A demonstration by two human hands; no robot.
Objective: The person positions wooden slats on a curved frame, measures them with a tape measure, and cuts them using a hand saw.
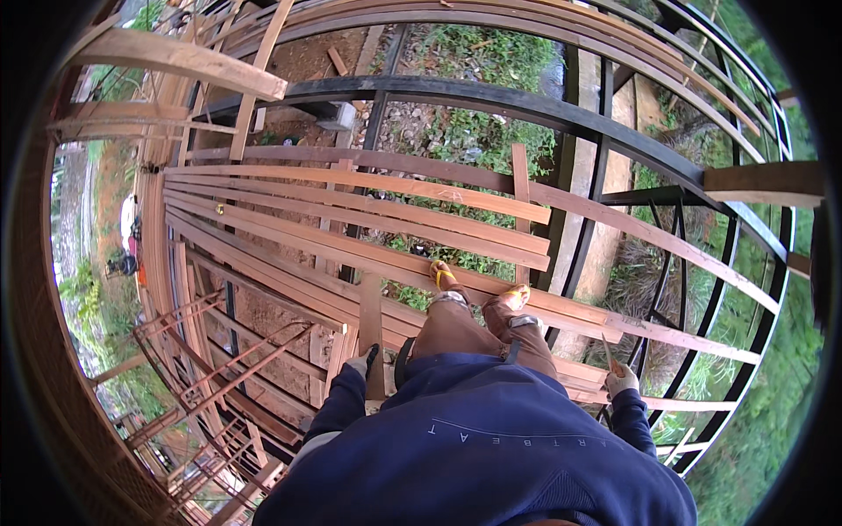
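Tho small here, R grip [623, 380] snug abt pointed tool [614, 360]

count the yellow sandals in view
2: the left sandal is on the person's left foot and the right sandal on the right foot, both over the wooden planks. The torso could hide others.

White lettering [524, 440], small capitals, blue sweatshirt [474, 482]

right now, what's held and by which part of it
The right hand holds a slim pointed tool by its lower end; whether the left hand holds the dark thing beside it is unclear.
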